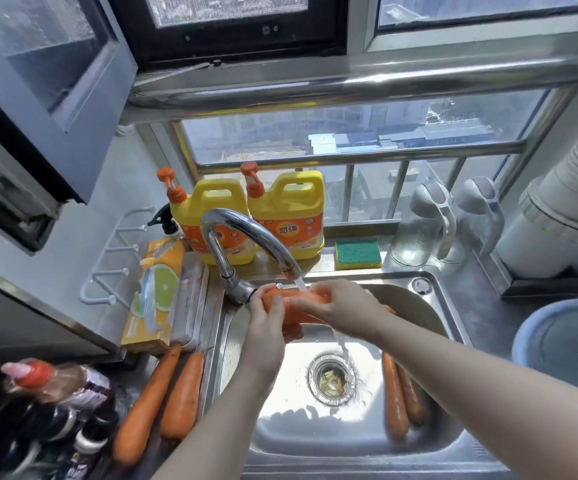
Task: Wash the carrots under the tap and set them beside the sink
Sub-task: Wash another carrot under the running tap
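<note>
Both hands meet at the centre of the frame. The left hand (266,323) curls its fingers round one end of a carrot (301,308), and the right hand (344,306) wraps over the other end. The carrot lies crosswise just under the spout of the tap (246,233), and the water (302,284) falls on its top.

This looks like the rinsing step, about midway through the batch. The next move probably calls for turning and rubbing the carrot under the stream. It would then be carried left over the rim of the sink (220,344) and laid down so that it does not roll.

- **In hand:** one carrot. An orange shape just below it may be another; I cannot tell.
- **Lower left:** two washed carrots (149,403) lie side by side on the counter.
- **Lower right:** two waiting carrots (395,400) lie in the sink.
- **Behind the tap:** two soap bottles (289,209) and one sponge (358,253).
</note>
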### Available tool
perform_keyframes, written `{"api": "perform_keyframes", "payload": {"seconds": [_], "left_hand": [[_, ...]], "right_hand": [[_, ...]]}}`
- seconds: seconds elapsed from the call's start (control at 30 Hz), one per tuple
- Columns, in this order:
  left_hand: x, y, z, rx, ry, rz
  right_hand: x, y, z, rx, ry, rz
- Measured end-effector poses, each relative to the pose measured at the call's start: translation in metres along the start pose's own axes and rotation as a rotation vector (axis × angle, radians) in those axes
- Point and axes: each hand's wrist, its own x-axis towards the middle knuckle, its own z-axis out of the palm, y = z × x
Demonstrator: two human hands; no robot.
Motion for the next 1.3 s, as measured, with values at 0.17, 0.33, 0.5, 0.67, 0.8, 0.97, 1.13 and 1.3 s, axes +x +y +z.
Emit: {"api": "perform_keyframes", "payload": {"seconds": [0.17,0.33,0.5,0.67,0.8,0.97,1.13,1.3], "left_hand": [[-0.002,-0.003,-0.021,-0.229,0.091,-0.113],[-0.001,-0.009,-0.037,-0.292,0.131,-0.257],[0.007,-0.028,-0.046,0.278,0.062,-0.236],[0.003,-0.03,-0.036,0.783,-0.123,0.045],[-0.002,-0.023,-0.017,0.873,-0.145,0.199],[-0.008,-0.018,-0.002,0.738,-0.142,0.019],[-0.011,-0.016,0.008,0.657,-0.126,-0.06],[-0.015,-0.014,0.018,0.726,-0.097,-0.077]], "right_hand": [[0.0,0.024,-0.022,-0.17,-0.193,-0.063],[-0.001,0.023,-0.034,-0.06,-0.201,-0.053],[-0.003,0.015,-0.047,0.404,-0.146,0.007],[0.003,0.009,-0.048,0.476,-0.15,-0.009],[0.001,0.003,-0.038,0.448,-0.166,-0.045],[0.0,0.004,-0.009,0.348,-0.075,-0.066],[-0.003,0.002,0.019,0.498,0.016,-0.02],[0.0,-0.01,0.028,0.358,0.136,0.043]]}}
